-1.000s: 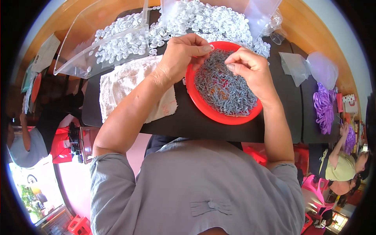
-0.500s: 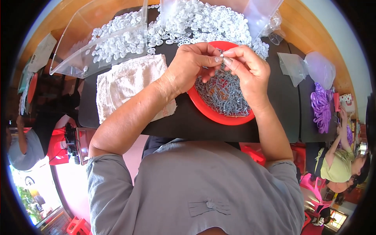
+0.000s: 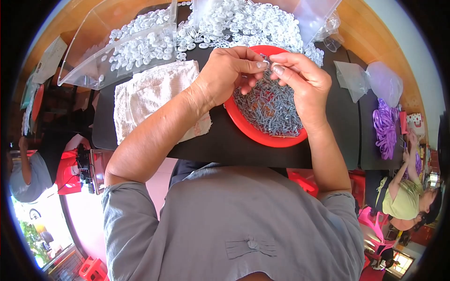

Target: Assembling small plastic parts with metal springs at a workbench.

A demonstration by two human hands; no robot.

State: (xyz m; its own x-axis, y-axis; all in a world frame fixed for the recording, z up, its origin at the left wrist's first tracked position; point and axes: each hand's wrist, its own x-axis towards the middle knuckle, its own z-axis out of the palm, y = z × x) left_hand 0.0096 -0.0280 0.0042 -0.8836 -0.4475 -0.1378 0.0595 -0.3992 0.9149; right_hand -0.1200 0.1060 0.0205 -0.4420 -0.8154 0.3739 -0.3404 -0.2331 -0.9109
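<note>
My left hand [image 3: 233, 72] pinches a small white piece [image 3: 266, 62] between thumb and forefinger, above the far part of a red bowl [image 3: 251, 133]. Close beside it, my right hand [image 3: 303, 79] has its thumb and forefinger drawn together near the same piece. Whatever sits between the right fingertips is too small to make out. Many small grey, screw-like pieces [image 3: 269, 112] fill the bowl below both hands. Beyond it lies a heap of small white oval plastic pieces with holes [image 3: 248, 23].
A folded cream cloth [image 3: 154, 98] lies left of the bowl. Clear plastic bins [image 3: 77, 61] with white pieces stand at the far left. Plastic bags [image 3: 384, 77] and a purple ribbon bundle [image 3: 385, 129] are on the right. Another person [image 3: 405, 196] sits at far right.
My right hand has shifted slightly right, and its fingertips have parted a little from the left ones. The left hand stays nearly in place with the white piece.
</note>
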